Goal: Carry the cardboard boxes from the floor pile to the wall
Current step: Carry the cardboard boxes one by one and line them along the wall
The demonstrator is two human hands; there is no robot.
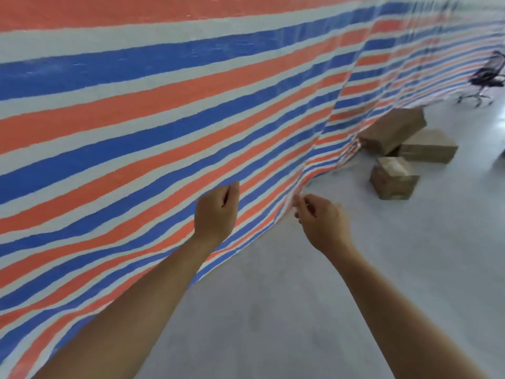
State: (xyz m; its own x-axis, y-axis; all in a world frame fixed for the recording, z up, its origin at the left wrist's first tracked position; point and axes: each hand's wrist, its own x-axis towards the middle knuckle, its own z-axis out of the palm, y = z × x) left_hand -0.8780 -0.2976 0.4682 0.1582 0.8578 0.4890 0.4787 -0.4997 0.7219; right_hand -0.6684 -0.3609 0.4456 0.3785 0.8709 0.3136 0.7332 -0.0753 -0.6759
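Three brown cardboard boxes lie on the grey floor at the right, by the foot of the striped tarp wall [164,105]. The large box [393,129] leans against the tarp, a flatter box [429,147] lies beside it, and a small box [393,181] stands nearest me. My left hand [216,214] is raised in front of the tarp with its fingers curled in, holding nothing. My right hand [322,220] is at the tarp's lower edge with its fingers curled; I cannot tell if it touches the fabric. Both hands are well short of the boxes.
The red, blue and white striped tarp hangs along the whole left side and runs away to the far right. A black office chair [486,77] stands at the far right near the tarp. Bare grey floor [328,296] spreads below and to the right.
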